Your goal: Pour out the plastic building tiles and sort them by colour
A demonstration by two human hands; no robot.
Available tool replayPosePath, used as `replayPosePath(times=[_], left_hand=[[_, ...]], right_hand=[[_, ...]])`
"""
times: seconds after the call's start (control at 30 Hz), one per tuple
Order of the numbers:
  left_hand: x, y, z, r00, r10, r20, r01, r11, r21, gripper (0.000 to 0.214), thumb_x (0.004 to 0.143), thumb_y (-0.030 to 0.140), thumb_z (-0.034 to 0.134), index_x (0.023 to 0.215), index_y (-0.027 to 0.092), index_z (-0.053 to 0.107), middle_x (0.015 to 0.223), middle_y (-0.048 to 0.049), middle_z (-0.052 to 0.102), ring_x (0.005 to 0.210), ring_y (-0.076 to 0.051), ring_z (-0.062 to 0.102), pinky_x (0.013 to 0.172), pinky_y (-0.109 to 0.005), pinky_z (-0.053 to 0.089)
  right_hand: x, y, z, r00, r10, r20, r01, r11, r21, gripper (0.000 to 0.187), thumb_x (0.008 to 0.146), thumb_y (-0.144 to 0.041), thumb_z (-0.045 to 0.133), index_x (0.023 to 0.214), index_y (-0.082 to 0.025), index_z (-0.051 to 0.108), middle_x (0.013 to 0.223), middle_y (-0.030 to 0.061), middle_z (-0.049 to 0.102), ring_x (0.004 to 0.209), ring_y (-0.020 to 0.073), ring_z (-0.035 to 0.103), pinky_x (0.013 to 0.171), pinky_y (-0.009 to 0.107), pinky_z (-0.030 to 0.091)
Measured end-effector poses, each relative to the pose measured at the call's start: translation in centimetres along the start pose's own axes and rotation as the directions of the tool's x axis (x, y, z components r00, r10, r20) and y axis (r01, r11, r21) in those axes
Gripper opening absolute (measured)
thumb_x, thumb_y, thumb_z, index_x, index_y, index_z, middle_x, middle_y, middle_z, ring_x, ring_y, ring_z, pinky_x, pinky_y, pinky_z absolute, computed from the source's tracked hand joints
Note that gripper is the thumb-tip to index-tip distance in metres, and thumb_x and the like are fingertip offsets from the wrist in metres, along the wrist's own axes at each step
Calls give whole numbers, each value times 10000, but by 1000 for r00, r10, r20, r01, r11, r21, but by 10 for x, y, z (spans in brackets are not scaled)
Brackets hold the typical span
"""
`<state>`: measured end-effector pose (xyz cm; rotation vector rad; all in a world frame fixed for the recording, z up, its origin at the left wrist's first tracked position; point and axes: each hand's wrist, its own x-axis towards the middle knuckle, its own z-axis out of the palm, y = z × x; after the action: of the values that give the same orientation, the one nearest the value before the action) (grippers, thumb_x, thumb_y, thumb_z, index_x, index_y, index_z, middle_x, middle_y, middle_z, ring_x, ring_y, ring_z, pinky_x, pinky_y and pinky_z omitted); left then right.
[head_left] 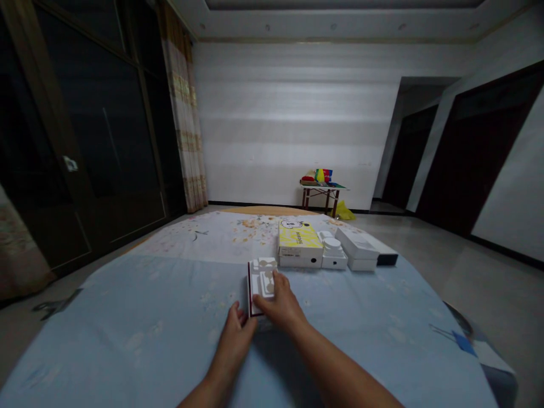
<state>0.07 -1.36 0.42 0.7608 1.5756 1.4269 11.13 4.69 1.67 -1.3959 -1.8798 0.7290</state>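
A small box (250, 289) with dark red sides rests on the tablecloth in front of me. It carries a white moulded insert (255, 283) with raised and recessed shapes. My right hand (284, 303) is closed over its right and near part, thumb on top and fingers along the right side. At the near left corner, my left hand (238, 334) has its curled fingers and thumb against the box, with the index fingertip slightly raised. The undersides of both hands' fingers are hidden.
Beyond the small box stand a yellow and white box (300, 243), a white box with a round piece on top (332, 255), and a long white box (357, 249) beside a black-ended one (386, 258). A folding table (325, 186) with colourful items stands by the far wall.
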Motion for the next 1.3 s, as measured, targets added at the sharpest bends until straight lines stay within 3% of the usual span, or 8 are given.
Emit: replayPosePath(times=[0.13, 0.3, 0.4, 0.57, 0.67, 0.8, 1.1, 1.3], left_hand=[[6, 12, -7, 991, -126, 51, 133, 980, -149, 263, 731, 246, 482, 953, 111, 523, 905, -141, 655, 823, -209, 639, 728, -316, 485], [10, 25, -18, 964, -260, 62, 267, 931, -248, 312, 767, 366, 492, 909, 93, 542, 610, -69, 644, 503, -145, 588, 459, -229, 422], [11, 32, -25, 948, -264, 175, 308, 899, -311, 392, 777, 420, 472, 956, 92, 592, 649, -95, 681, 547, -187, 623, 485, -267, 456], [9, 49, -41, 935, -158, 317, 299, 831, -469, 494, 761, 468, 503, 1114, 130, 575, 814, -104, 718, 659, -230, 666, 576, -314, 517], [9, 61, -55, 946, -116, 302, 266, 811, -521, 485, 750, 394, 561, 1159, 133, 547, 807, -96, 722, 652, -227, 670, 582, -314, 530], [11, 67, -73, 974, -140, 181, 216, 826, -521, 460, 734, 284, 601, 1149, 93, 545, 747, -101, 720, 583, -225, 663, 543, -320, 538], [16, 44, -117, 964, -239, 118, 266, 831, -488, 508, 713, 235, 631, 1187, 100, 504, 749, -113, 717, 675, -288, 674, 639, -432, 549], [17, 54, -128, 947, -271, 170, 320, 819, -476, 500, 703, 262, 649, 1155, 87, 527, 729, -124, 713, 701, -312, 672, 691, -480, 536]], right_hand=[[-1, 5, 2, 998, -43, -35, 44, 998, 35, 774, 689, -411, 572, 1340, -80, 313, 1370, 182, 321, 1252, 275, 344, 1029, 365, 282], [1, -1, 6, 995, -71, -67, 81, 985, 154, 727, 696, -407, 571, 1311, -77, 368, 1324, 166, 392, 1216, 262, 393, 1024, 358, 297], [-1, -15, 13, 994, -105, -29, 109, 958, 266, 693, 716, -413, 555, 1299, -82, 383, 1286, 151, 442, 1191, 246, 420, 1016, 358, 314], [-2, -48, 30, 978, -205, -34, 204, 920, 335, 721, 714, -379, 561, 1316, -45, 345, 1310, 167, 409, 1213, 241, 391, 1033, 346, 293], [2, -67, 35, 971, -236, -25, 230, 912, 340, 725, 707, -375, 570, 1316, -50, 350, 1320, 171, 404, 1225, 246, 380, 1036, 357, 289], [4, -86, 43, 949, -314, 27, 282, 885, 371, 737, 716, -388, 568, 1343, -85, 326, 1337, 149, 414, 1230, 249, 383, 1031, 372, 293], [-3, -85, 100, 963, -232, 138, 121, 828, 547, 614, 688, -358, 605, 1259, -186, 462, 1149, 76, 584, 1084, 238, 520, 930, 372, 396], [4, -92, 96, 973, -146, 181, -45, 645, 763, 595, 717, -384, 575, 1259, -175, 445, 1151, 52, 582, 1032, 207, 543, 896, 333, 414]])
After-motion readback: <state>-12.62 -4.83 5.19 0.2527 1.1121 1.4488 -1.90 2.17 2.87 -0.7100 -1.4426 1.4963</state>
